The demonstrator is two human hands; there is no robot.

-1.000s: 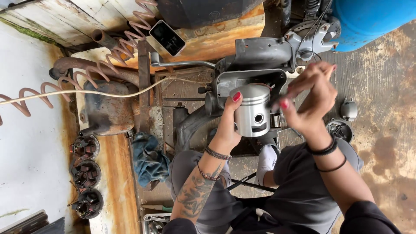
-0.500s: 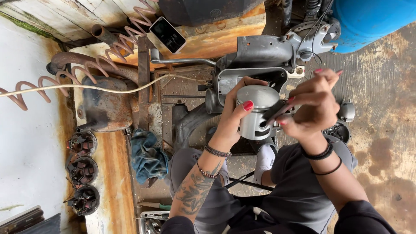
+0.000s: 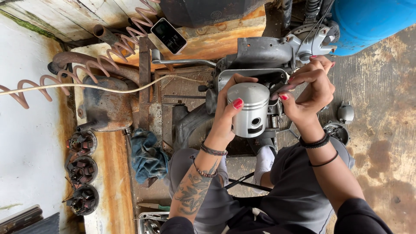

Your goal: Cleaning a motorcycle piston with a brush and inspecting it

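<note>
- The piston (image 3: pixel 250 109), a silver metal cylinder with a ringed crown and a pin hole in its side, is held upright in front of me, just above the grey engine casing (image 3: pixel 260 54) and its open cylinder mouth.
- My left hand (image 3: pixel 227 110) grasps the piston: the grip is clenched round its left side, thumb lying across the front of the skirt, fingers wrapped behind.
- My right hand (image 3: pixel 310 89) sits just beside the piston's right edge, at crown height. Its fingers are pinched together near the ring grooves; whether they hold anything small, I cannot tell.
- Both wrists carry bracelets; the left forearm is tattooed.
- Beneath the hands, my knees in grey cloth frame the engine, which rests on the stained concrete floor (image 3: pixel 381 143).
- To the left lie a crumpled blue rag (image 3: pixel 147 157), a rusty exhaust muffler (image 3: pixel 106 106) and a coiled pinkish hose (image 3: pixel 65 78).
- Three round stator plates (image 3: pixel 82 171) line the far left edge.
- A phone (image 3: pixel 169 36) lies on a worn wooden board (image 3: pixel 216 37) above the engine.
- A blue body panel (image 3: pixel 372 24) fills the upper right corner.
</note>
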